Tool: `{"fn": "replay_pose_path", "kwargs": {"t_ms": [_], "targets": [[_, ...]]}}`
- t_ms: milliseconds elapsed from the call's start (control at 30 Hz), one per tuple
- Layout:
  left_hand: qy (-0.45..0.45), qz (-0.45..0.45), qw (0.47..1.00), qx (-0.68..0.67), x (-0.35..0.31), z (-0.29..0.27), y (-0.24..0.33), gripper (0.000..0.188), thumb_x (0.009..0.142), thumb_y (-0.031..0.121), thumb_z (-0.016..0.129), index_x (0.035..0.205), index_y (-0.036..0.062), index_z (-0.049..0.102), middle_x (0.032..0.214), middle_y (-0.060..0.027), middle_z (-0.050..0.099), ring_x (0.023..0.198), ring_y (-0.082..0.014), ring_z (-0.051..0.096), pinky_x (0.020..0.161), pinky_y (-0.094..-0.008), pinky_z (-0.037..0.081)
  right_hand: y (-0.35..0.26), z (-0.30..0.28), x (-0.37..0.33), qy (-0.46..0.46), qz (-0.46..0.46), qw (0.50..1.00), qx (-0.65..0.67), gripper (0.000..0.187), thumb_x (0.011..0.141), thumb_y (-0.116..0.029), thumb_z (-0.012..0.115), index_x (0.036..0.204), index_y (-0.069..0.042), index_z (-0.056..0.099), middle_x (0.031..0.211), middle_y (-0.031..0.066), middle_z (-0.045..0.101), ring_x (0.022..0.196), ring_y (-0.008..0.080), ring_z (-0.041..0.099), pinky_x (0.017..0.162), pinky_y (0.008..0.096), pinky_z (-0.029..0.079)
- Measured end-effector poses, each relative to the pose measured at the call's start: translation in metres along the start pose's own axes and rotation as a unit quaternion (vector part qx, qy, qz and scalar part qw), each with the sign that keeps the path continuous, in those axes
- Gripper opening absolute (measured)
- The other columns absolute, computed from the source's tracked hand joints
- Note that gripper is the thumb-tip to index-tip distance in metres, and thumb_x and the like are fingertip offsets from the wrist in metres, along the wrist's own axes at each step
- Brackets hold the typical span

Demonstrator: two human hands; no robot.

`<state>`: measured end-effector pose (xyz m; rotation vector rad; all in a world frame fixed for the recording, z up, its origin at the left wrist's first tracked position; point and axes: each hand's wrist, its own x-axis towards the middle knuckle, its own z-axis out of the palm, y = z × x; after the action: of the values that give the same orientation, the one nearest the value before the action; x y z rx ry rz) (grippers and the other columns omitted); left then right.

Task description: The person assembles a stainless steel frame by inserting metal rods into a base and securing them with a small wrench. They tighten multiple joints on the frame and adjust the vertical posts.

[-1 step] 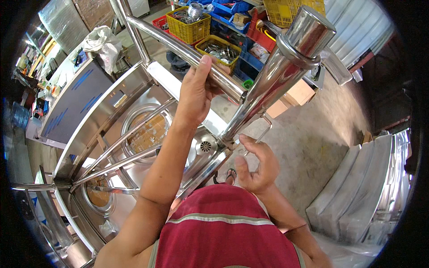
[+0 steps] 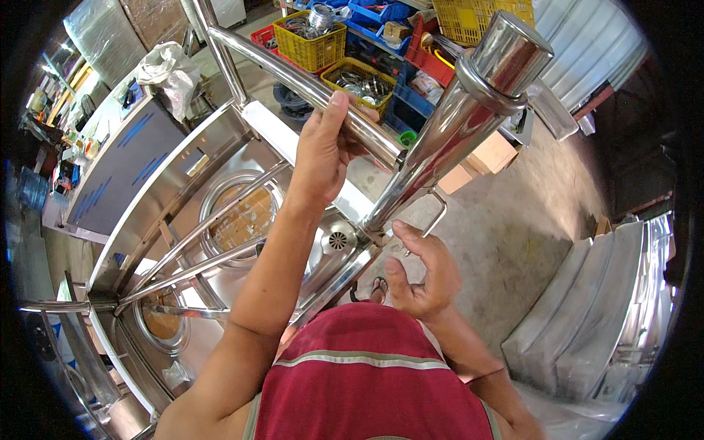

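Note:
A polished steel tube frame stands before me, with a horizontal rail joined to a thick tilted post. My left hand is closed around the rail, a little left of the joint. From the post's right side sticks out a thin bent metal rod, shaped like a hex key. Its free end lies between the thumb and forefinger of my right hand. Those two fingers are apart, and no firm grip on the rod shows; the other fingers are curled and partly hidden.
Under the frame is a steel panel with round openings and a small drain grate. Yellow crates of metal parts and blue bins stand behind. At right lie wrapped grey panels. My sandalled foot shows below.
The bent rod and my right hand have shifted very slightly to the right. My left hand has stayed on the rail.

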<state>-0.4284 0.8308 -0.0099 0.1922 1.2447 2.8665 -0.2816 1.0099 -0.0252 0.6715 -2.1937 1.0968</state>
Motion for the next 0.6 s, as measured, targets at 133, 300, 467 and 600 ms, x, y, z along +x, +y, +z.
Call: {"fn": "replay_pose_path", "kwargs": {"t_ms": [133, 300, 467, 600], "targets": [[-0.012, 0.005, 1.000, -0.005, 0.003, 0.001, -0.001, 0.040, 0.106, 0.043, 0.055, 0.121, 0.0070, 0.059, 0.100, -0.0094, 0.074, 0.082, -0.0184, 0.073, 0.072, -0.0352, 0.060, -0.002, -0.027, 0.041, -0.027, -0.086, 0.985, -0.144, 0.033, 0.087, -0.012, 0.078, 0.116, -0.002, 0.065, 0.097, 0.0162, 0.073, 0.085, 0.0299, 0.071, 0.071, 0.0364, 0.056], [-0.002, 0.006, 1.000, 0.007, 0.003, 0.001, -0.002, 0.039, 0.107, 0.043, 0.053, 0.120, 0.0067, 0.059, 0.100, -0.0101, 0.074, 0.082, -0.0185, 0.072, 0.072, -0.0348, 0.060, 0.022, -0.028, 0.086, 0.266, 0.065, 0.961, 0.041, 0.017, 0.095, -0.009, 0.072, 0.109, -0.001, 0.068, 0.093, 0.0103, 0.071, 0.083, 0.0189, 0.069, 0.073, 0.0314, 0.055], [-0.006, 0.006, 1.000, -0.009, 0.003, 0.000, -0.003, 0.037, 0.107, 0.041, 0.054, 0.120, 0.0064, 0.058, 0.100, -0.0100, 0.073, 0.085, -0.0191, 0.072, 0.073, -0.0354, 0.060, 0.058, -0.017, 0.075, 0.253, 0.090, 0.962, 0.041, 0.016, 0.100, -0.014, 0.068, 0.104, 0.001, 0.069, 0.100, 0.0103, 0.072, 0.088, 0.0154, 0.067, 0.078, 0.0295, 0.055], [-0.001, 0.004, 1.000, -0.017, 0.003, -0.001, -0.004, 0.037, 0.106, 0.040, 0.056, 0.121, 0.0059, 0.058, 0.101, -0.0104, 0.073, 0.087, -0.0193, 0.072, 0.074, -0.0364, 0.061, 0.077, -0.009, 0.042, 0.193, 0.100, 0.974, -0.059, 0.014, 0.101, -0.013, 0.065, 0.104, 0.001, 0.068, 0.101, 0.0137, 0.072, 0.088, 0.0235, 0.069, 0.081, 0.0349, 0.054]]}}
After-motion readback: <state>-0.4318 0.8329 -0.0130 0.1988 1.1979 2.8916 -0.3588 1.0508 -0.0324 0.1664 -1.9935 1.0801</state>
